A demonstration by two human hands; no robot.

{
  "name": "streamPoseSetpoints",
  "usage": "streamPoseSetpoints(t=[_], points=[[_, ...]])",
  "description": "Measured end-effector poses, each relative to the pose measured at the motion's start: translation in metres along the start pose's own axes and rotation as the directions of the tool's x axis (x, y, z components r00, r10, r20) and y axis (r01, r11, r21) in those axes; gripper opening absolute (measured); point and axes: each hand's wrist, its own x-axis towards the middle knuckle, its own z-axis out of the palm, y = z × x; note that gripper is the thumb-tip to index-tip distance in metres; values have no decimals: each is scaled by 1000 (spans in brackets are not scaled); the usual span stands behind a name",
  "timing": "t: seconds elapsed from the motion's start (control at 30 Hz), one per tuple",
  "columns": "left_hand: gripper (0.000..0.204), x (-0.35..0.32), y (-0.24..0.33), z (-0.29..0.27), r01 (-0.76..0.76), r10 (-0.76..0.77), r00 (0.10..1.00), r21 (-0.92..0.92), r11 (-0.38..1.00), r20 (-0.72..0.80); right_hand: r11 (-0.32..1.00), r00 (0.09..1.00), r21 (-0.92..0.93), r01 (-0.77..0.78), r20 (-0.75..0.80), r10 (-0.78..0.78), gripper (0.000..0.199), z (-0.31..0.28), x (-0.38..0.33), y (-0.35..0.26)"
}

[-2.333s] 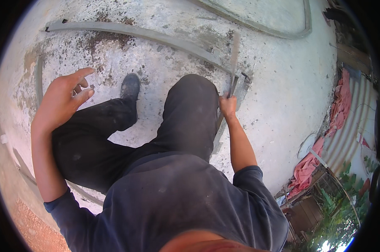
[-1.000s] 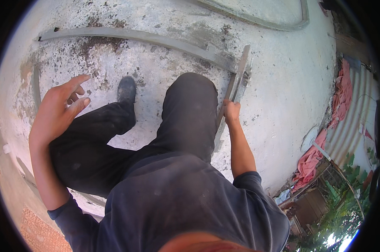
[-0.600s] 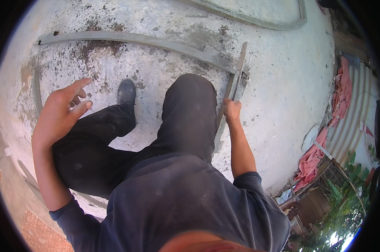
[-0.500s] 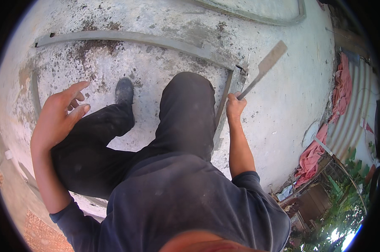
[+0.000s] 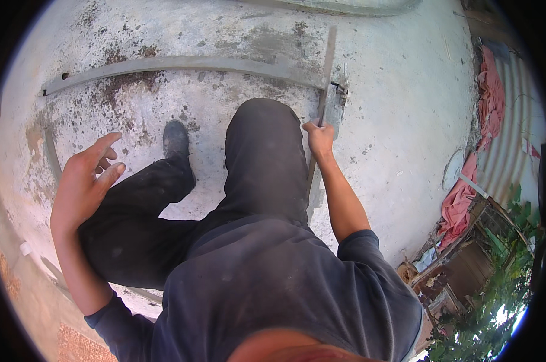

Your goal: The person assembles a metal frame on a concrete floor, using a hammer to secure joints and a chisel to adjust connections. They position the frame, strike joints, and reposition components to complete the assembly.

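My right hand (image 5: pixel 320 140) is closed around the handle of a long, flat-bladed, paddle-like tool (image 5: pixel 330 57). Its blade points away from me and appears almost edge-on. The tool crosses over the far right corner of a grey metal frame (image 5: pixel 206 64); I cannot tell whether they touch. Dark open ends (image 5: pixel 339 89) of the metal show just right of the blade. My left hand (image 5: pixel 86 175) hangs over my left thigh with nothing in it, its fingers loosely bent and apart.
A pale, stained concrete floor (image 5: pixel 393 120) lies under the frame. Another curved grey bar (image 5: pixel 357 8) is at the far edge. On the right are pink cloth (image 5: pixel 460 208), corrugated sheeting (image 5: pixel 508 120), scrap boards (image 5: pixel 460 271) and green leaves (image 5: pixel 496 308). My left boot (image 5: pixel 176 139) stands inside the frame.
My right hand has swung the tool leftward, from slanting out to the right to lying along the frame's right corner. My left hand has shifted only slightly in view.
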Motion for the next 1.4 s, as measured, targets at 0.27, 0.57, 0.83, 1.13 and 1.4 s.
streamPoseSetpoints(t=[0.27, 0.57, 0.83, 1.13, 1.4], points=[[52, -6, 0, -6, 4, -4, 1000, -42, 999, -5, 964, 967, -75, 253, 51, -250, 21, -9, 25, 0], [50, -61, -33, 5, 183, -192, 980, -137, 973, -51, 920, 971, -314, 234, 126, -203, 19, 5, 1, -5], [45, -127, -72, 32, 173, -291, 828, -276, 946, -479, 753, 917, -525, 397, 259, -302, 25, 45, 73, 33], [40, -144, -36, 15, -19, -127, 750, -213, 977, -649, 917, 918, -137, 374, 200, -344, 22, 49, -24, -98], [41, -107, -66, 54, -127, 123, 913, 17, 992, -389, 833, 989, -548, 77, 145, 4, 24, 47, 33, 54]])
